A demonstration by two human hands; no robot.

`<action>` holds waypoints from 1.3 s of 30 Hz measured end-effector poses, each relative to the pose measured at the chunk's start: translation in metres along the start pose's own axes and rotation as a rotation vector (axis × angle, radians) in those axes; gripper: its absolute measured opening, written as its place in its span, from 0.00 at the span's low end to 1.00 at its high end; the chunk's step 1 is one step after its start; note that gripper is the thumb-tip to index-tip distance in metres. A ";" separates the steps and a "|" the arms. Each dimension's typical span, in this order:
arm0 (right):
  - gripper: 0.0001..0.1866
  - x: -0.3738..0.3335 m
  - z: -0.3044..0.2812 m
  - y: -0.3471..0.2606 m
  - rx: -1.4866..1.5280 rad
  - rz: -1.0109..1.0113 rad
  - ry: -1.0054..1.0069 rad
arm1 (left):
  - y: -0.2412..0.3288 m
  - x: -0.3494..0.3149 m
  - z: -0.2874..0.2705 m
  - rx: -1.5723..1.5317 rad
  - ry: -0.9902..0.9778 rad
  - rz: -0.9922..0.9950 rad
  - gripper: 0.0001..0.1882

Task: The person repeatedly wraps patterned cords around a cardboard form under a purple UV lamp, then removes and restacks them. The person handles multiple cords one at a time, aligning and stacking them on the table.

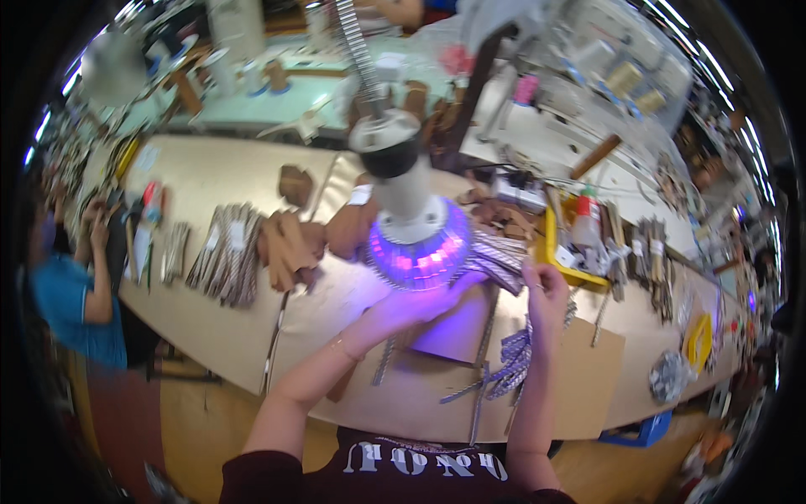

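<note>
Under the glowing purple lamp [420, 244], my left hand [424, 302] reaches across a brown board [457, 332]; the lamp and glare hide most of its fingers. To its right my right hand [546, 294] is raised, thumb and fingertips pinched together, and whatever is between them is too small to make out. A bundle of patterned woven strips [501, 259] lies just beyond, between both hands. Beside my right forearm, a loose heap of grey patterned strips [512, 361] lies on the table, some ends hanging toward the front edge.
Left on the table [336, 315] lie bundled strips [227, 252] and brown leather pieces [288, 252]. A yellow tray [554, 244] with a red-capped bottle [585, 220] stands right. Cardboard [592, 370] lies by my right arm. A co-worker in blue [67, 307] is at far left.
</note>
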State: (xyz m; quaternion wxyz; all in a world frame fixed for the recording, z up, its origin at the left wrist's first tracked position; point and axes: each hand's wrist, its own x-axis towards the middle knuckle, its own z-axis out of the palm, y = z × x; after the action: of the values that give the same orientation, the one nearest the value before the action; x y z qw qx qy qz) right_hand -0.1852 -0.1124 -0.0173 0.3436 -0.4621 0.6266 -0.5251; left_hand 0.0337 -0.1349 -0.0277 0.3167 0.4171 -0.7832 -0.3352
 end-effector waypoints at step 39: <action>0.07 -0.167 0.044 -0.032 -0.326 -0.246 -0.608 | -0.045 -0.137 -0.037 0.158 -0.005 -0.348 0.09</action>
State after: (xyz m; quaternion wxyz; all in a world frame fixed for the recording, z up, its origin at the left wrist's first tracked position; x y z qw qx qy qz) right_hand -0.0822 0.0286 -0.0044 0.3702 -0.7177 0.5111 -0.2943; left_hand 0.1446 -0.0451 -0.0717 0.2181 0.5692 -0.7238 -0.3234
